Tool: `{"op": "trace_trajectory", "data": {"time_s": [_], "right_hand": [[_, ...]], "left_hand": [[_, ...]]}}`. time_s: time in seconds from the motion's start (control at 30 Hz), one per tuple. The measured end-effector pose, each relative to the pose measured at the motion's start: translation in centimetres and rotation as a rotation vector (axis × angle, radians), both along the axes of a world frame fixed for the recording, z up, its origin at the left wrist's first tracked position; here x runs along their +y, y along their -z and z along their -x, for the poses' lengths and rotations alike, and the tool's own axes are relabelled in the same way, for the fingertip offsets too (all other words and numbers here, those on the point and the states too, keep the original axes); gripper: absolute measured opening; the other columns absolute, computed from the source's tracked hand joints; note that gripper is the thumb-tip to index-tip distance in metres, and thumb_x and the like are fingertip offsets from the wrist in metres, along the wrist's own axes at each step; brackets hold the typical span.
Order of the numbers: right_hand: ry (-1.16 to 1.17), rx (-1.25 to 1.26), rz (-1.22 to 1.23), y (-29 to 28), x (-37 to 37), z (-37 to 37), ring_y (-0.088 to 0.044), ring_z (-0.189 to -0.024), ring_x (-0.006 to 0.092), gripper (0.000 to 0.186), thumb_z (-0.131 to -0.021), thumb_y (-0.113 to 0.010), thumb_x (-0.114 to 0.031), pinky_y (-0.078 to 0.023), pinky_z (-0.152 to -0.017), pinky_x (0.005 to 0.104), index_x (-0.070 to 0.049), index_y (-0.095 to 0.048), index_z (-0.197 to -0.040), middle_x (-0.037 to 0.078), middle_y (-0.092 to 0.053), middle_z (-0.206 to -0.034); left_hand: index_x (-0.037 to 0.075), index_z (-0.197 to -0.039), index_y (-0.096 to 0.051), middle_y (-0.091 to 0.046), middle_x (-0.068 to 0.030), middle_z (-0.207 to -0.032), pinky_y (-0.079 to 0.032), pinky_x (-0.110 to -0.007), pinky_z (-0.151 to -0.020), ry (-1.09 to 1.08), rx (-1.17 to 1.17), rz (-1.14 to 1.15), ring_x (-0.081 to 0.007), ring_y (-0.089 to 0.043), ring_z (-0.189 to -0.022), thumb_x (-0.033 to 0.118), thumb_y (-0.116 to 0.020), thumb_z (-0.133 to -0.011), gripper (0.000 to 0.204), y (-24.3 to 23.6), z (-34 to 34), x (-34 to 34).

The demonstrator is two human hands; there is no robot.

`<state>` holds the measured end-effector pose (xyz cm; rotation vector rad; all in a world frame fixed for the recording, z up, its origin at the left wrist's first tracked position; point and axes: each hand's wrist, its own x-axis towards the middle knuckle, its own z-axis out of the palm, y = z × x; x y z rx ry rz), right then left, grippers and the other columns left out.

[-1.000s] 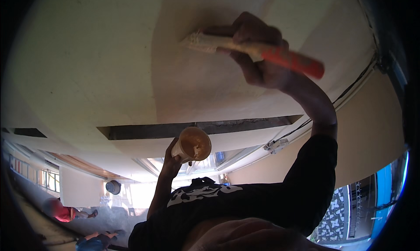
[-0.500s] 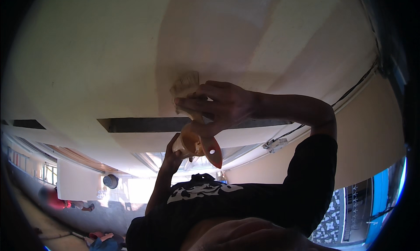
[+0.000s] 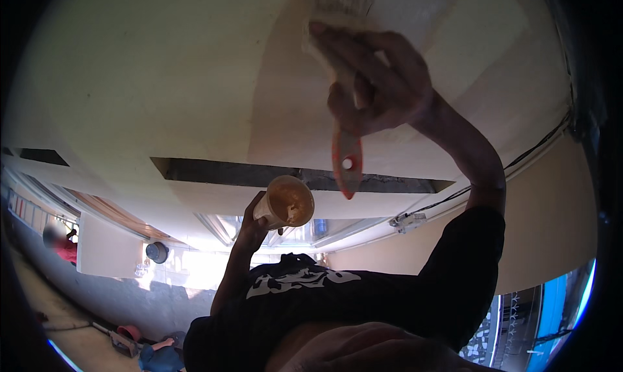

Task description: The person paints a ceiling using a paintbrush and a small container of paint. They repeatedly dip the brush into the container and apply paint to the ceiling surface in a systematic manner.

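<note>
My right hand is closed around a wide paintbrush with an orange-edged handle that has a hole near its end. The flat bristles lie against the pale painted surface near the top of the view, on a darker, wet-looking patch. Lower down and to the left, my left hand grips a pale cup by its side. Its mouth faces the camera, showing a tan inside and a whitish smear. The fingers behind the cup are mostly hidden.
A long dark slot cuts across the surface behind the cup. A black cable and a small white fitting run along the right edge. Far left are a person in red and a dark round tub; someone in blue is below.
My right hand has carried the paintbrush up and to the right, away from the cup. The cup's whole mouth now shows, and my left hand stays nearly in place.
</note>
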<state>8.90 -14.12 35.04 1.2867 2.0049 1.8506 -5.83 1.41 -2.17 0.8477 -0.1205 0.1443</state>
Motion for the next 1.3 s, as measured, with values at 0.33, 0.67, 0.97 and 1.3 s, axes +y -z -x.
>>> {"op": "trace_trajectory", "data": {"time_s": [0.33, 0.67, 0.97, 1.3], "right_hand": [[0.006, 0.869, 0.171, 14.8, -5.7, 3.0, -0.074, -0.098, 0.028, 0.029, -0.087, -0.079, -0.012, -0.061, -0.079, 0.0355, -0.007, -0.057, -0.105, 0.01, -0.072, -0.117], [-0.287, 1.724, -0.237, 21.7, -10.3, 7.4, -0.074, -0.094, 0.0242, 0.039, -0.084, -0.079, 0.005, -0.062, -0.077, 0.0367, -0.005, -0.057, -0.114, 0.011, -0.068, -0.105], [0.074, 1.673, -0.283, 22.0, -11.8, 8.6, -0.076, -0.097, 0.0257, 0.044, -0.076, -0.086, 0.0, -0.061, -0.082, 0.0354, -0.003, -0.064, -0.114, 0.013, -0.073, -0.109], [0.072, 1.52, -0.487, 22.5, -11.0, 8.5, -0.067, -0.086, 0.0284, 0.028, -0.069, -0.072, -0.003, -0.049, -0.084, 0.0393, -0.009, -0.075, -0.097, 0.008, -0.073, -0.091]], "left_hand": [[-0.003, -0.145, -0.041, -0.063, -0.0144, -0.118, -0.061, -0.034, -0.067, -0.008, 0.064, -0.165, -0.0224, -0.07, -0.098, 0.066, -0.082, -0.075, 0.106, 0.0, 0.4, 1.0], [-0.002, -0.149, -0.038, -0.058, -0.0145, -0.133, -0.06, -0.037, -0.089, 0.116, -0.078, -0.064, -0.0235, -0.065, -0.115, 0.056, -0.091, -0.072, 0.109, -0.2, -3.2, -2.7], [0.001, -0.144, -0.044, -0.061, -0.0132, -0.132, -0.056, -0.037, -0.102, 0.269, -0.003, -0.144, -0.0248, -0.062, -0.124, 0.052, -0.098, -0.059, 0.113, -1.3, -6.0, -4.9], [0.006, -0.142, -0.045, -0.06, -0.0158, -0.138, -0.058, -0.047, -0.106, 0.3, -0.112, -0.309, -0.0324, -0.062, -0.127, 0.038, -0.103, -0.051, 0.112, -1.8, -7.5, -5.9]]}}
